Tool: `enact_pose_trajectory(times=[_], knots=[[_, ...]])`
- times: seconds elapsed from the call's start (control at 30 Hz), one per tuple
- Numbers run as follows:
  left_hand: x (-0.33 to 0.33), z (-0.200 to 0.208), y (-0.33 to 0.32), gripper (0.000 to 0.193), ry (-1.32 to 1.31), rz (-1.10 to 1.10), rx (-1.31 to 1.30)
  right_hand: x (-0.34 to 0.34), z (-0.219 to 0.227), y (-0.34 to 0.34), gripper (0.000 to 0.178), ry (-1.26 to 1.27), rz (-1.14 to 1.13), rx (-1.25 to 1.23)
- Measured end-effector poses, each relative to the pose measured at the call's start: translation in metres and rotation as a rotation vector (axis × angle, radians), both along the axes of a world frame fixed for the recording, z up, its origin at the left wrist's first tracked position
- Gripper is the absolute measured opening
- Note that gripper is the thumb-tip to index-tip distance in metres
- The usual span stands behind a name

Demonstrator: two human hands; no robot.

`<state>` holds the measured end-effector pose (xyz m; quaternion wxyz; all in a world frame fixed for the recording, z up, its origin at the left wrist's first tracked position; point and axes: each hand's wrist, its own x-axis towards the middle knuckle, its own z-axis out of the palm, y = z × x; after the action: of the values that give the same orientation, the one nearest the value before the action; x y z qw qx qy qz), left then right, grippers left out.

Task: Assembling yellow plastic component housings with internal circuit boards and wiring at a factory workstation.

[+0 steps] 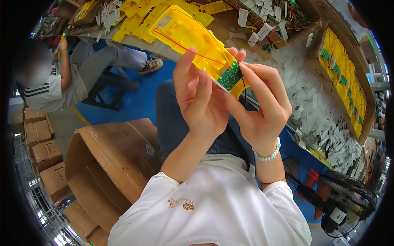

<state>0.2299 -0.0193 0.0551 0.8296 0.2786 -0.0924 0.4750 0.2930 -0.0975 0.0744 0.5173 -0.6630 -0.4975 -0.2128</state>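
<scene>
A long yellow plastic housing [193, 35] is held up in front of me, its hollow inside facing me. A red wire runs along it to a green circuit board [230, 76] at its near end, and a dark wire hangs below the board. My left hand [201, 98] wraps round the housing from beneath, thumb raised beside its edge. At the right edge of the board, my right hand [262, 98] pinches with thumb and forefinger; whether a wire or the board itself is between the fingertips is hard to make out. A beaded bracelet circles my right wrist.
White plastic pieces [324, 110] cover the bench on the right, beside a cardboard box [367, 92] of yellow housings with boards. More yellow shells [139, 16] lie at the far side. A large open carton [111, 160] stands left, a black fan [349, 192] lower right. Another person sits far left.
</scene>
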Motion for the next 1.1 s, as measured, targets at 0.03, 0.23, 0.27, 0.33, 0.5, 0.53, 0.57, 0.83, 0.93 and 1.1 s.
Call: enact_pose_trajectory(times=[0.03, 0.23, 0.27, 0.33, 0.5, 0.53, 0.57, 0.83, 0.93, 1.1], knots=[[-0.001, 0.000, 0.000, 0.040, -0.001, -0.007, 0.018, 0.000, -0.001, 0.000, 0.041, 0.004, 0.010, 0.017], [-0.003, -0.003, 0.006, 0.042, 0.093, -0.014, 0.044, 0.000, -0.008, 0.002, 0.039, 0.131, 0.024, 0.010], [-0.002, -0.004, 0.009, 0.044, 0.135, -0.009, 0.098, 0.000, -0.010, 0.003, 0.039, 0.239, 0.040, -0.002], [0.001, -0.004, 0.012, 0.048, 0.157, 0.016, 0.129, 0.003, -0.015, 0.003, 0.041, 0.276, 0.064, 0.018], [0.004, -0.005, 0.014, 0.059, 0.149, -0.039, 0.051, -0.001, -0.006, 0.002, 0.044, 0.313, 0.095, -0.021], [0.003, -0.005, 0.016, 0.061, 0.107, -0.107, -0.008, -0.005, -0.002, 0.001, 0.045, 0.251, 0.038, -0.060], [0.002, -0.006, 0.017, 0.064, 0.067, -0.176, -0.067, -0.008, 0.000, 0.000, 0.046, 0.190, -0.020, -0.099], [0.007, -0.002, 0.004, 0.059, 0.034, -0.206, -0.117, -0.009, 0.005, -0.002, 0.044, 0.109, -0.115, -0.070], [0.005, 0.003, 0.003, 0.062, 0.182, -0.168, -0.137, -0.001, 0.004, -0.011, 0.044, 0.335, 0.008, -0.113], [0.011, 0.005, -0.001, 0.061, 0.328, -0.082, -0.185, 0.011, -0.001, -0.018, 0.047, 0.937, 0.399, -0.014]])
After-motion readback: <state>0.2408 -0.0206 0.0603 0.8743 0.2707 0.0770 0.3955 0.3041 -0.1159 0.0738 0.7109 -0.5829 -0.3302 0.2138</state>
